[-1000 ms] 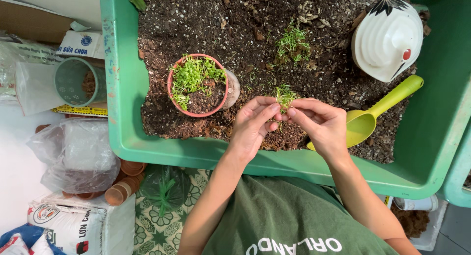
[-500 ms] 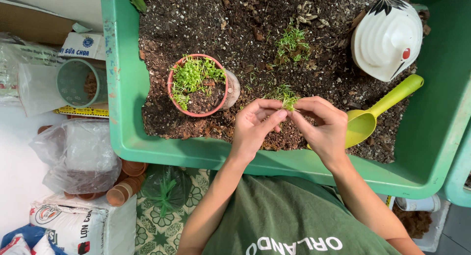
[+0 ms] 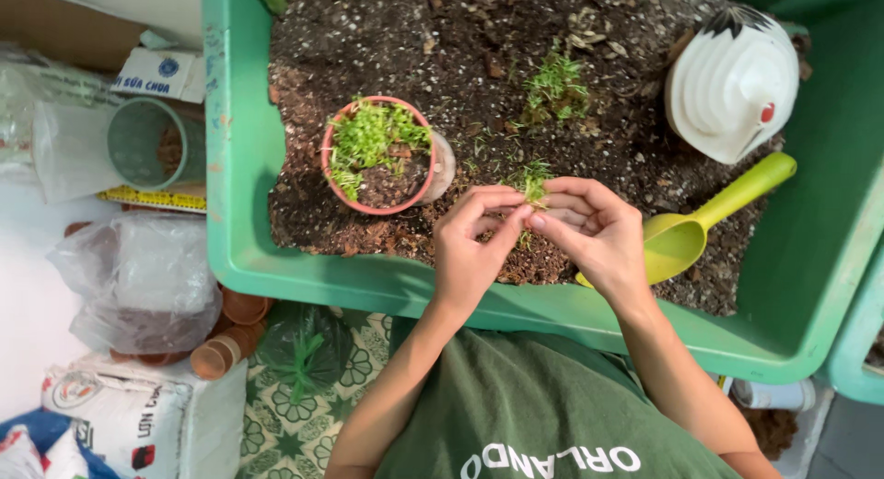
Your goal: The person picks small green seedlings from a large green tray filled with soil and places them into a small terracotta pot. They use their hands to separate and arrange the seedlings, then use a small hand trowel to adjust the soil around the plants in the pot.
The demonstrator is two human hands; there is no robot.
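Both hands, left hand (image 3: pixel 470 249) and right hand (image 3: pixel 594 235), pinch one seedling clump (image 3: pixel 532 180) between pink pot (image 3: pixel 378 155) and yellow-green scoop (image 3: pixel 709 221).

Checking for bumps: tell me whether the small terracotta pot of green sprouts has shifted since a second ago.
No. The small terracotta pot of green sprouts sits at the same spot on the soil, the same gap from the green plastic tub wall.

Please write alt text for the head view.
Both hands, left hand and right hand, pinch a small green seedling clump over a green tub of dark soil. A terracotta pot of sprouts sits left, a yellow-green scoop right.
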